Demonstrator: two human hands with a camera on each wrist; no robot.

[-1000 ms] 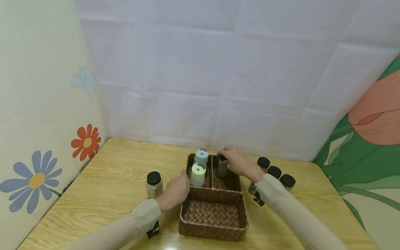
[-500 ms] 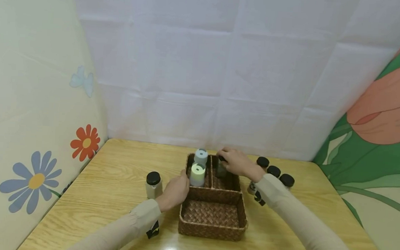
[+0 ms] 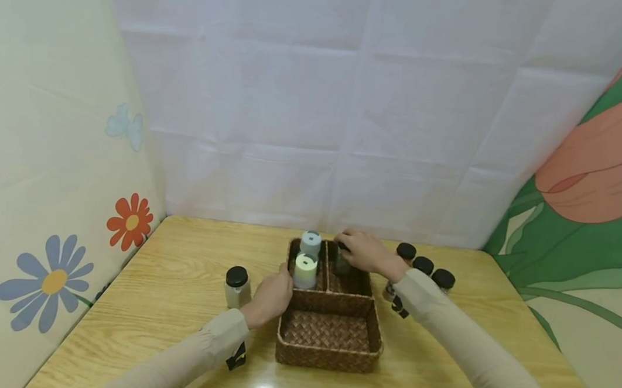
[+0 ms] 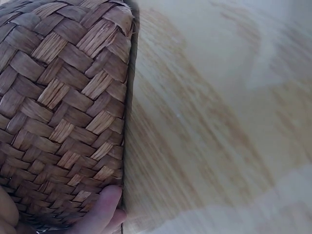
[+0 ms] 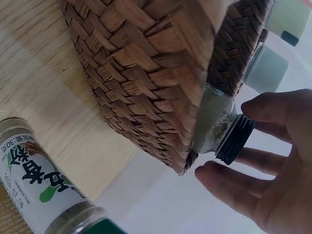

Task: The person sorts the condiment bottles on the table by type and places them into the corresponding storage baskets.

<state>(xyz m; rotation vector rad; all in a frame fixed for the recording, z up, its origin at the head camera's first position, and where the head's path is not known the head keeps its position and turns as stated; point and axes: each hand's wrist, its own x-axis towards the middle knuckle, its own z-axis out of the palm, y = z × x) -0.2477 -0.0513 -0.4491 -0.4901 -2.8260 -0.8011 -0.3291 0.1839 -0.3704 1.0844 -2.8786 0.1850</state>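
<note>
A person's right hand (image 3: 365, 252) reaches into the back right compartment of a woven basket (image 3: 328, 353), its fingers (image 5: 273, 161) spread loosely around the black cap of a spice jar (image 5: 222, 129) standing there; the right wrist view shows the fingertips just beside the cap, not closed on it. The left hand (image 3: 270, 297) rests against the basket's left outer wall, a fingertip (image 4: 105, 209) touching the weave; its other fingers cannot be made out. Two jars with pale lids (image 3: 307, 264) stand in the back left compartment, while the large front compartment lies nearest the tabletop's front edge. A black-capped jar (image 3: 236, 286) stands on the wooden tabletop (image 3: 169, 280) left of the basket. Three more black-capped jars (image 3: 424, 267) line up to the basket's right, towards the tabletop's back right corner, behind the right forearm.
</note>
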